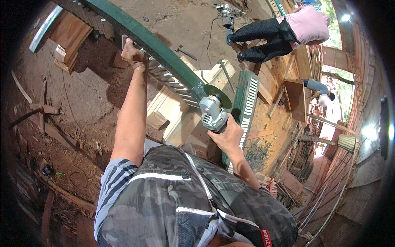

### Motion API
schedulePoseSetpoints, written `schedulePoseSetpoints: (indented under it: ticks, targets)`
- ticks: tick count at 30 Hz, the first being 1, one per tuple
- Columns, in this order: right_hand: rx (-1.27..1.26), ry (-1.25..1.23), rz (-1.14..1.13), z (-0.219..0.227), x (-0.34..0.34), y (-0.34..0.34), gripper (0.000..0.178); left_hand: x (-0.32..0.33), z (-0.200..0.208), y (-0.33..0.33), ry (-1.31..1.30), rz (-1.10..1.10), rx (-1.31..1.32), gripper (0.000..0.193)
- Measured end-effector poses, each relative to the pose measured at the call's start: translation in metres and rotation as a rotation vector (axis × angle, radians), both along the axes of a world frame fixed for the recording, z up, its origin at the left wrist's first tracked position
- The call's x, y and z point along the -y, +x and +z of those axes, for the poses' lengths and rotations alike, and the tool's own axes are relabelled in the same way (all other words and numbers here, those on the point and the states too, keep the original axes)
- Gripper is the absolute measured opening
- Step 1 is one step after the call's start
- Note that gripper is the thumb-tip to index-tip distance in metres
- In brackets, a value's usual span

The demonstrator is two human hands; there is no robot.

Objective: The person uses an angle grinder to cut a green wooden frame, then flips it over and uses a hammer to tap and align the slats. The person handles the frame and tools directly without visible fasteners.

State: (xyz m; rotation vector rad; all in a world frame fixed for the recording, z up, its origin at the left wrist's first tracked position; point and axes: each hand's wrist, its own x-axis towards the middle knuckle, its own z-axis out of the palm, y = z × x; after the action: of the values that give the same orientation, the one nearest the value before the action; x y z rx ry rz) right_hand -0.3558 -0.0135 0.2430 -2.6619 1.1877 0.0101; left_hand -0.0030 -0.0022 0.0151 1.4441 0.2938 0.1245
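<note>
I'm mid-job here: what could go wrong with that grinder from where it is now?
The right hand alone grips the grinder, while the left hand is up at the curved green beam; a kickback could twist the tool loose.

The disc sits close to the slotted green piece, so a slip might gouge it.

Both hands look bare, so flying debris could cut them.
</note>
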Motion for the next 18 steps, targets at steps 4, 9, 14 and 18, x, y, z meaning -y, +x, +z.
schedulePoseSetpoints:
  ticks: [4,9,14,18]
  targets:
    - [0.021,0.019,0.016,0.000,0.003,0.004,0.065,0.000,-0.028,0.007,0.035,0.011,0.086,0.045]
    - [-0.016,-0.003,0.010,-0.002,0.002,0.007,0.066,0.006,-0.029,0.006,-0.016,0.036,0.105,0.041]
    - [-0.001,0.010,0.021,-0.001,0.002,0.009,0.065,0.001,-0.025,0.003,0.112,-0.026,0.113,0.038]
    - [-0.011,0.019,0.019,-0.002,0.003,0.011,0.063,0.005,-0.039,0.005,0.105,-0.007,0.164,0.037]
